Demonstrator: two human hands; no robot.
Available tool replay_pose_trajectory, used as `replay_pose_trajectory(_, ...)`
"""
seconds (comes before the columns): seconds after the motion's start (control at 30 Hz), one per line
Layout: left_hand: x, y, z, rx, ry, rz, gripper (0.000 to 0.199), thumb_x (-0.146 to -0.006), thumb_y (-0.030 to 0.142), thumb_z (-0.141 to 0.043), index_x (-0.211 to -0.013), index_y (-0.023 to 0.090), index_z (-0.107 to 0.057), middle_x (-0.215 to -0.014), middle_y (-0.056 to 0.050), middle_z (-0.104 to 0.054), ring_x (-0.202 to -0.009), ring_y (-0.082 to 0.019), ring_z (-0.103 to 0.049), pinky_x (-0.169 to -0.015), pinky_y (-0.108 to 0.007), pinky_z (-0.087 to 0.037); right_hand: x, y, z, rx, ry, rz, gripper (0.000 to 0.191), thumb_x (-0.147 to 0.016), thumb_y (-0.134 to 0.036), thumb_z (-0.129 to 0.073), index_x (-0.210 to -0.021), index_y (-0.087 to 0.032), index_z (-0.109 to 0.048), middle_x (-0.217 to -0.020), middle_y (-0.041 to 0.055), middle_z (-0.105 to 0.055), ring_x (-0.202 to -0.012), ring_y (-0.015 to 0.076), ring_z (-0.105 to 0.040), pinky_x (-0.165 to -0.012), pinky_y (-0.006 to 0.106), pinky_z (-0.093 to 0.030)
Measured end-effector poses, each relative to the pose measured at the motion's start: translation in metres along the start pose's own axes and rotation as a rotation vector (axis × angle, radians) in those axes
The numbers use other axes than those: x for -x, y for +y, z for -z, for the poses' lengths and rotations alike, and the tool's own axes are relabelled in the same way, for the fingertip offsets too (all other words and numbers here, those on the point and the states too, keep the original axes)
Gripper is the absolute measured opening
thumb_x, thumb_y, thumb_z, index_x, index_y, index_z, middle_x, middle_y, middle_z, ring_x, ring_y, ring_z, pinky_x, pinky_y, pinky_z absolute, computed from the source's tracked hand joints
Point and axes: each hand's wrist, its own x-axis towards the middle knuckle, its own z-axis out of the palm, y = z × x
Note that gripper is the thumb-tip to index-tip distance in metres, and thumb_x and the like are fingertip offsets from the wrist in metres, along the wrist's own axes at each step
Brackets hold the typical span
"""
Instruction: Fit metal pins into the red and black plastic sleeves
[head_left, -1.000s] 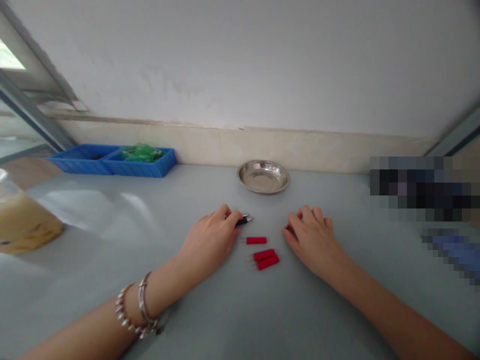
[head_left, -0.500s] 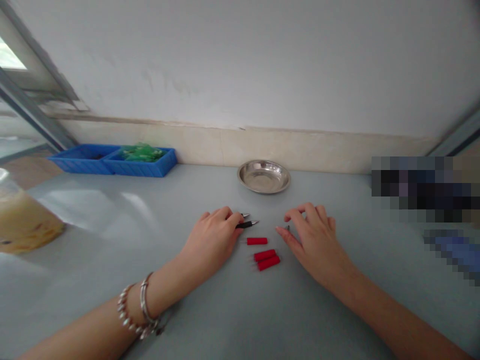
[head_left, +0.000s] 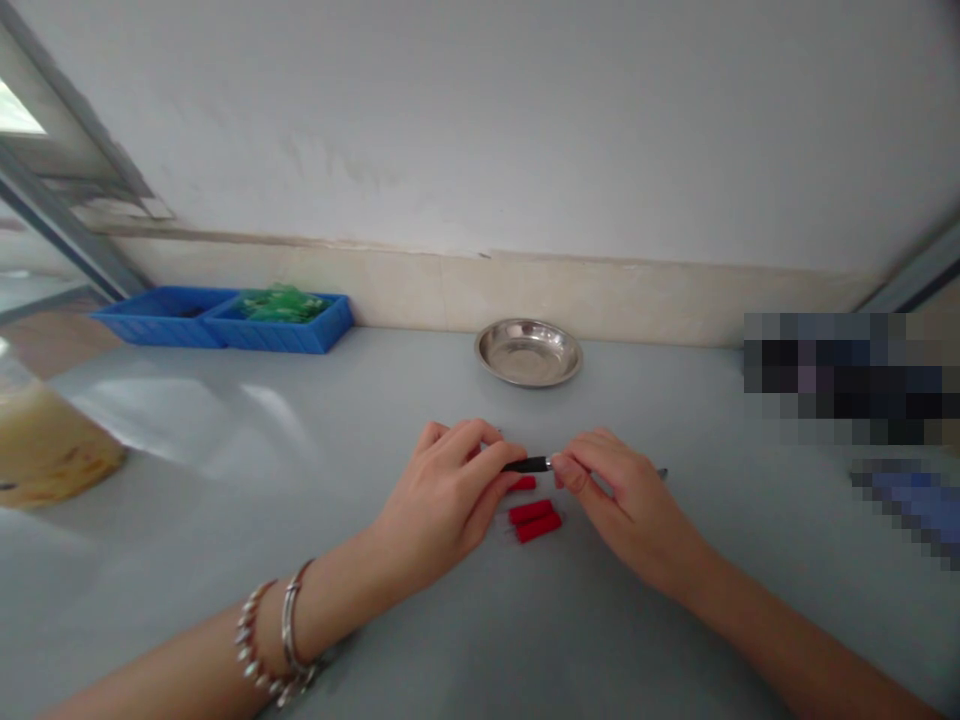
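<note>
A gray table (head_left: 480, 640) lies under a metal dish (head_left: 529, 367), with a blue tray (head_left: 274, 338) left of it. Nearer than the dish, the left hand (head_left: 454, 490) pinches a black pen (head_left: 531, 465) and the right hand (head_left: 634, 505) pinches its silver tip (head_left: 548, 464). Three red tubes (head_left: 530, 511) lie nearer still.

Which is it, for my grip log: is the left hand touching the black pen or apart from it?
Touching. The head view shows the left hand pinching the black pen between thumb and forefinger.
</note>
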Motion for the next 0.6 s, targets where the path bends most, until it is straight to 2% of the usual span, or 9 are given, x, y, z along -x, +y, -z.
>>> replay_pose_trajectory(0.23,-0.0018,-0.0004,-0.0004,-0.044,-0.010,0.054,0.014,-0.087,0.024,-0.047,-0.095,0.019,-0.056,-0.090,-0.003,-0.058,-0.084,-0.017,-0.051,-0.075,-0.033,-0.031,-0.0012,-0.0003,0.0031,-0.182,-0.019,-0.008,0.035,-0.090,-0.031,-0.036,-0.061,-0.017,-0.048,-0.061,-0.0010,-0.048,-0.065,0.0114,-0.046,-0.062,0.024,-0.035)
replay_pose_trajectory(0.47,-0.0012,-0.0007,0.0004,-0.037,0.024,0.022,0.015,-0.088,0.028,-0.047,-0.090,0.018,-0.059,-0.083,-0.002,-0.060,-0.078,-0.015,-0.052,-0.073,-0.031,-0.033,-0.0022,-0.0002,0.0041,-0.146,-0.013,-0.028,0.034,-0.090,-0.031,-0.035,-0.062,-0.017,-0.049,-0.063,-0.0006,-0.050,-0.066,0.0119,-0.047,-0.063,0.025,-0.035)
replay_pose_trajectory(0.6,-0.0001,0.0002,-0.0005,-0.017,0.029,-0.007,0.015,-0.088,0.028,-0.048,-0.089,0.018,-0.059,-0.082,-0.002,-0.060,-0.078,-0.015,-0.052,-0.072,-0.030,-0.035,-0.0022,-0.0005,0.0025,-0.126,0.001,-0.020,0.039,-0.090,-0.036,-0.033,-0.058,-0.017,-0.044,-0.058,-0.0018,-0.045,-0.061,0.0114,-0.046,-0.064,0.026,-0.035)
